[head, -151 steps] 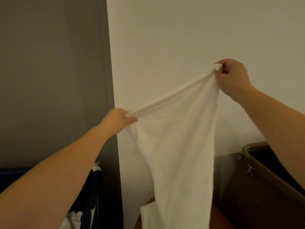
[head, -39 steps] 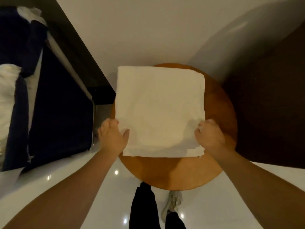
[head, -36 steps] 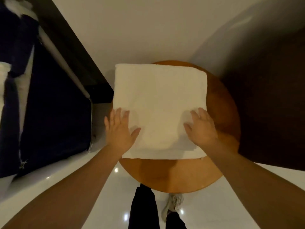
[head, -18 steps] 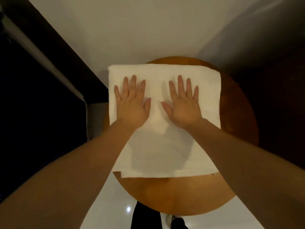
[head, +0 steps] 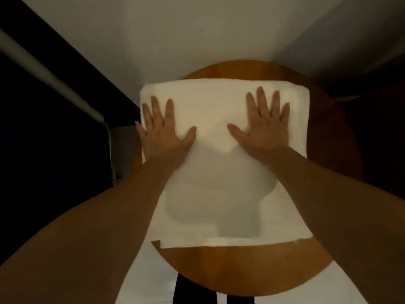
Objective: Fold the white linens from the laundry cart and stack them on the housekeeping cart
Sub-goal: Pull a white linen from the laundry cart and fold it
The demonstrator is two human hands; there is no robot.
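Folded white linen (head: 219, 172) lies on round wooden table (head: 241, 266). Left hand (head: 162, 132) and right hand (head: 263, 128) press flat on it, fingers spread, well apart.

White linen (head: 219, 183) of soft, matt cloth, slightly fuzzy along its far edge, lies on a round table (head: 241, 266) of orange-brown wood, smooth with a low sheen. The wall (head: 175, 29) behind is flat, matt paint. The floor (head: 140, 270) is pale, smooth and faintly shiny. A grey rail (head: 43, 66) at left looks smooth; whether metal or plastic cannot be told.
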